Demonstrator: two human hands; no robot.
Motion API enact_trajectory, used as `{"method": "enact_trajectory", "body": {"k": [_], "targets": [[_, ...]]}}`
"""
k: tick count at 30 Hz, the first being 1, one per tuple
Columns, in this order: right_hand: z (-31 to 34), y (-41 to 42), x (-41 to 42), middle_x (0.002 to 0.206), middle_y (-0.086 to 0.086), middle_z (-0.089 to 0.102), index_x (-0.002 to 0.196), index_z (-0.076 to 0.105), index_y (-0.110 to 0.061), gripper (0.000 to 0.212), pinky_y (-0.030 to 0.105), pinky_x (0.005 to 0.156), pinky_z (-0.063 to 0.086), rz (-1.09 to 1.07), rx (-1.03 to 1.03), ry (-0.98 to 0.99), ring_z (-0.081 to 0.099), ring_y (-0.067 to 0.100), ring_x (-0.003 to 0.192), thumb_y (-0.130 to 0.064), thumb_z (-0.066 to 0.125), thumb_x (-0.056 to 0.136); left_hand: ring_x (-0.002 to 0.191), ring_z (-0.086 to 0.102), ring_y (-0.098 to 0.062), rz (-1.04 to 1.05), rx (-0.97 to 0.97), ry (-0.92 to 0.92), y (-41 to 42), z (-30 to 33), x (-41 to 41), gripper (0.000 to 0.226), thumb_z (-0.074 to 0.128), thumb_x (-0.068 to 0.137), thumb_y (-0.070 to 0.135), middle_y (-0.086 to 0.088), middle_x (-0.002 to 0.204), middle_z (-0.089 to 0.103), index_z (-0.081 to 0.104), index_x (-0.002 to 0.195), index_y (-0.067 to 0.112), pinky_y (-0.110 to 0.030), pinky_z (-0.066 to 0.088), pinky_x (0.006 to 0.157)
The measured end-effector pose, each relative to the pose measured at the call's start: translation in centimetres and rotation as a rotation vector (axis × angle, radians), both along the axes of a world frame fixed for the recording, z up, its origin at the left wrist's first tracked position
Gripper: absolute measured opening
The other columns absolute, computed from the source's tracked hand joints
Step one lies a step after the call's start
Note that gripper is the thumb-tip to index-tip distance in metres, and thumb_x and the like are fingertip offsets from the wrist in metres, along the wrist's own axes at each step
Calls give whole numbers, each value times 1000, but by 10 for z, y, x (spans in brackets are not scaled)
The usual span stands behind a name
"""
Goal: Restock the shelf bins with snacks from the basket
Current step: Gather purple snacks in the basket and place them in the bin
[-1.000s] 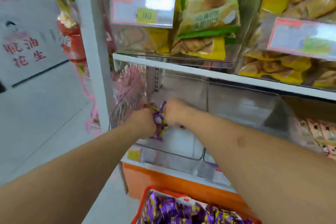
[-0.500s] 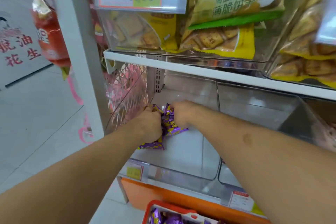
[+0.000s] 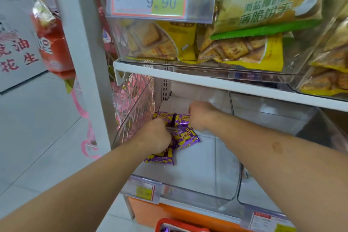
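Both hands, left (image 3: pixel 154 135) and right (image 3: pixel 199 115), gripped purple-and-yellow foil snack packets (image 3: pixel 185 137) at the clear plastic shelf bin's (image 3: pixel 207 184) back left corner. Few packets lay inside; bin mostly unfilled. Red basket (image 3: pixel 180 226) below, contents barely visible.

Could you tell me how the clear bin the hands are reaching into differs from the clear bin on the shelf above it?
The lower bin holds only a few small purple snack packs at its left rear, with most of its floor bare; the upper bin is packed with large yellow and green cracker bags. The lower bin's price tag is small and blurred; the upper bin's reads 9.90. Both are clear plastic with front tags.
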State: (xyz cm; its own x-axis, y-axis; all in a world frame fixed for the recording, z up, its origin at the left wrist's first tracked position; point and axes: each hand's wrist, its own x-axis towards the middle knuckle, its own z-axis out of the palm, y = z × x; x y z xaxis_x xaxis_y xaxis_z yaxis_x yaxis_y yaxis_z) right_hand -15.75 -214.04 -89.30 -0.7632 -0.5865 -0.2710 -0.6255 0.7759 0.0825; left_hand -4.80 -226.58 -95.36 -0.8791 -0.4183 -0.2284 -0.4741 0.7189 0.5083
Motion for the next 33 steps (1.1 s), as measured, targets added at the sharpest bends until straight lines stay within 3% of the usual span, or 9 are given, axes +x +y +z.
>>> {"method": "enact_trajectory", "body": {"k": [5, 8, 13, 17, 20, 23, 27, 30, 33], "targets": [[-3, -4, -5, 92, 12, 56, 71, 53, -6, 22, 30, 71, 46, -126, -38, -18, 62, 33, 90, -1, 58, 92, 105, 55, -30, -83, -53, -47, 3, 3, 12, 45, 52, 102, 25, -18, 135, 53, 40, 145, 15, -30, 42, 79], [-4, -3, -6, 106, 11, 64, 109, 70, -3, 20, 30, 77, 56, -163, -93, -80, 70, 32, 107, -8, 58, 94, 137, 43, -36, -107, -35, 14, 2, -4, 9, 65, 50, 102, 29, -14, 156, 35, 24, 161, 31, -37, 40, 104], [-9, -9, -5, 79, 4, 60, 80, 61, -11, 7, 27, 69, 49, -143, -117, -49, 66, 32, 92, -9, 63, 86, 149, 29, -37, -68, 12, -33, 6, -6, -6, 67, 47, 101, 31, -12, 165, 27, 21, 162, 28, -47, 30, 120], [-2, -3, -1, 124, 10, 66, 125, 66, -11, 36, 30, 79, 53, -108, -115, -35, 66, 32, 114, -4, 61, 90, 117, 55, -35, -72, -82, 10, 1, -2, 1, 43, 59, 90, 22, -15, 130, 57, 47, 131, 15, -39, 50, 91], [1, 4, 6, 109, 10, 66, 112, 64, -16, 29, 34, 72, 52, 62, -123, -30, 67, 33, 107, -3, 63, 86, 99, 65, -27, -134, -121, -48, 3, 14, 14, 28, 61, 86, 27, -8, 116, 68, 62, 111, 14, -34, 56, 75], [-5, 8, 17, 107, -6, 61, 126, 63, -24, 51, 31, 74, 53, 222, -27, -203, 63, 24, 96, -13, 77, 78, 92, 69, -21, -266, -121, -203, 11, 27, 27, 30, 71, 79, 37, -1, 106, 72, 67, 103, 20, -28, 57, 70], [-10, 11, 24, 127, -4, 63, 143, 52, -30, 70, 35, 90, 56, 246, 79, -143, 62, 26, 111, -36, 81, 79, 95, 67, -22, -294, -276, -161, 12, 21, 32, 34, 72, 84, 42, -1, 108, 72, 64, 112, 25, -29, 56, 77], [-3, 11, 26, 98, 4, 71, 112, 68, -17, 31, 33, 79, 58, 147, 126, -114, 66, 26, 83, -40, 68, 90, 109, 65, -26, -189, -218, -71, 14, 17, 31, 51, 67, 91, 47, -6, 120, 69, 55, 134, 23, -29, 53, 84], [3, 12, 27, 67, 2, 53, 75, 59, -12, 37, 34, 80, 57, 123, 241, 15, 55, 25, 66, -36, 56, 103, 107, 64, -29, -129, -274, -87, 20, 17, 28, 48, 60, 97, 53, -15, 122, 64, 61, 122, 13, -31, 47, 78]]}}
